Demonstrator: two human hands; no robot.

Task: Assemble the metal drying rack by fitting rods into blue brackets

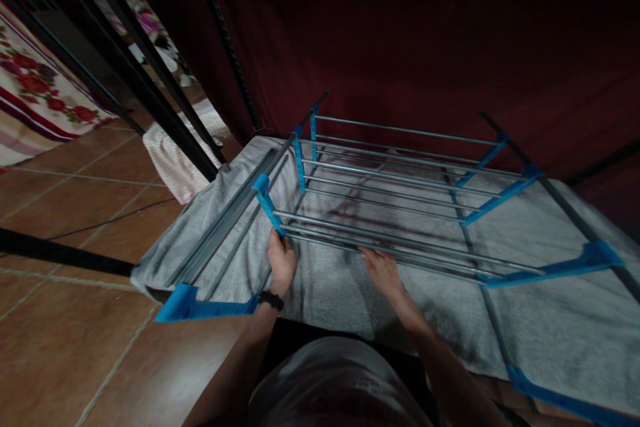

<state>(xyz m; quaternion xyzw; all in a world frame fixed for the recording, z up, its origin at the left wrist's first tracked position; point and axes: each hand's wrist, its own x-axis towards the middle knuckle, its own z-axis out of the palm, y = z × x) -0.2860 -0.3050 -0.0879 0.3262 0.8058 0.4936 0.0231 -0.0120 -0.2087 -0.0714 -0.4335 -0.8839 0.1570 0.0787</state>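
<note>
A metal clothes drying rack (400,177) with blue plastic joints stands in front of me, with a grey towel (545,320) spread over its lower level. My left hand (281,260), with a dark watch on the wrist, grips the near rail at the blue corner joint (265,197). My right hand (383,269) rests on the same near rail further right, fingers curled over the bars.
A dark red curtain (425,40) hangs behind the rack. Black metal bars (125,67) slant at the left, with a striped cloth (175,160) and a floral fabric (35,87) on the terracotta tile floor (65,320). A cable (100,220) crosses the tiles.
</note>
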